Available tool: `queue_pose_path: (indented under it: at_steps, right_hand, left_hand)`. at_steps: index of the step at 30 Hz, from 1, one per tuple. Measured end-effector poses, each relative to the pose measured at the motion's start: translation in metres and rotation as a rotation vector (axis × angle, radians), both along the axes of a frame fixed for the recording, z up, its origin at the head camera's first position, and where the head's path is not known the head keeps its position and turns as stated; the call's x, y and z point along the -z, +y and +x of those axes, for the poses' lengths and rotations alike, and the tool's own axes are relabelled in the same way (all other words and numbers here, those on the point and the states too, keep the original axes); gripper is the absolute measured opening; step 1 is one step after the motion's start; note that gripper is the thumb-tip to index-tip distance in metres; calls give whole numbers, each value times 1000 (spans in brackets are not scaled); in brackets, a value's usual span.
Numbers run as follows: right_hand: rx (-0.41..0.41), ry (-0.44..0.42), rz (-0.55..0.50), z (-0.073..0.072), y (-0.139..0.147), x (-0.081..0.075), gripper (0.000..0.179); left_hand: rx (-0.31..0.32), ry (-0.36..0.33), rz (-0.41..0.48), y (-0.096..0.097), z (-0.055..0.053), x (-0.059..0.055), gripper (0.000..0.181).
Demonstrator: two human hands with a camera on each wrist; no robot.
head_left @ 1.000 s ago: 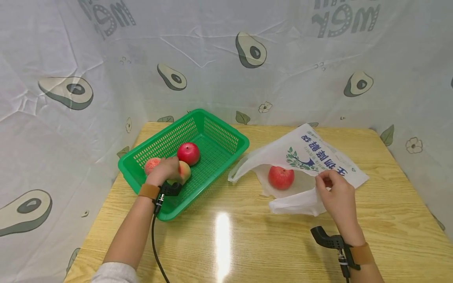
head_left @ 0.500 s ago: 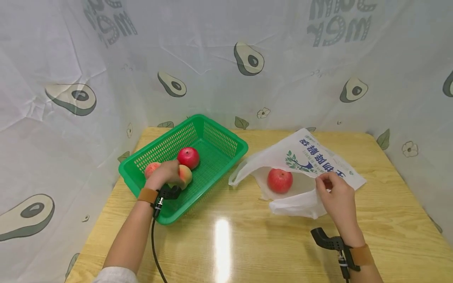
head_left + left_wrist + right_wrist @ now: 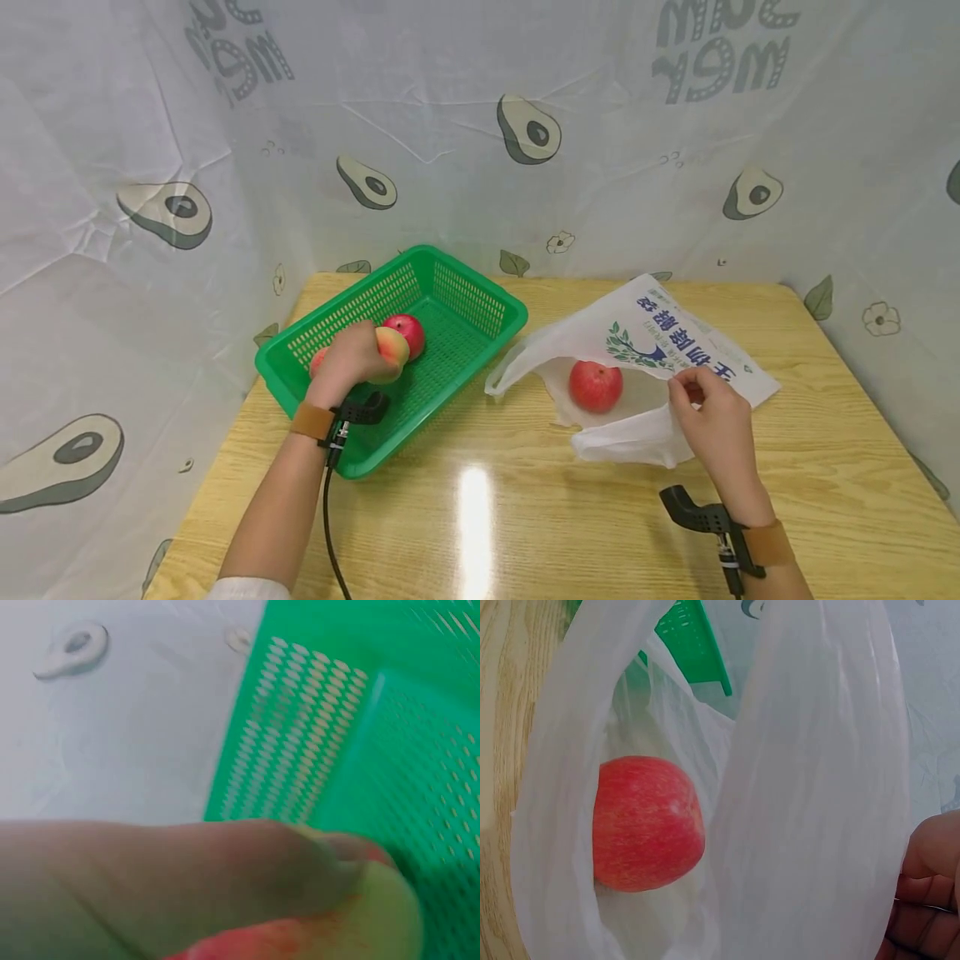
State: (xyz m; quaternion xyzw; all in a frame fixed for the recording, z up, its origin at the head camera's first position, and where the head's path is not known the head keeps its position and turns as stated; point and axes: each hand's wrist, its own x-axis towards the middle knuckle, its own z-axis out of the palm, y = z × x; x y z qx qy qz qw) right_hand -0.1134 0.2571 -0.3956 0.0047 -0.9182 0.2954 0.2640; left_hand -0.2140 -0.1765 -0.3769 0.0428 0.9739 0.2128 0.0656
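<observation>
Fruit numbers four: a red apple [image 3: 596, 387] inside one white bag [image 3: 667, 329], a crimson apple [image 3: 412, 331] and half-hidden pinkish fruit [image 3: 317, 361] inside one green basket [image 3: 461, 333], where the left hand [image 3: 352, 358], knuckles up, grasps a peach [image 3: 393, 354]. The right hand [image 3: 717, 418] pinches the bag's edge.

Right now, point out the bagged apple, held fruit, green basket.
Bagged apple [image 3: 649, 825]: right wrist view, visible side.
Held fruit [image 3: 396, 345]: head view, exposed side.
Green basket [image 3: 444, 335]: head view, bare floor.
</observation>
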Motion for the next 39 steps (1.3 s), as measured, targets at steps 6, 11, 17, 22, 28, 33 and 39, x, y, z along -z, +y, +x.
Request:
queue_pose_path:
  at_steps: [6, 11, 17, 22, 28, 33, 39]
  right_hand:
    - [9, 6, 4, 1, 0, 3, 5]
    - [9, 4, 1, 3, 1, 4, 5]
    - [17, -5, -1, 4, 1, 5, 6]
    - [25, -8, -4, 4, 1, 5, 6]
    - [28, -14, -8, 6, 1, 4, 6]
    - [25, -10, -12, 7, 1, 5, 6]
    - [24, -13, -10, 9, -1, 4, 6]
  left_hand:
    - [-43, 102, 58, 21, 4, -18, 71]
    - [-26, 143, 110, 33, 8, -29, 80]
    - [7, 170, 141, 43, 13, -38, 77]
    - [15, 171, 140, 51, 17, -43, 78]
    - [27, 121, 171, 58, 22, -46, 85]
    - [30, 122, 188, 61, 22, -44, 84]
    - [39, 127, 192, 67, 23, -41, 84]
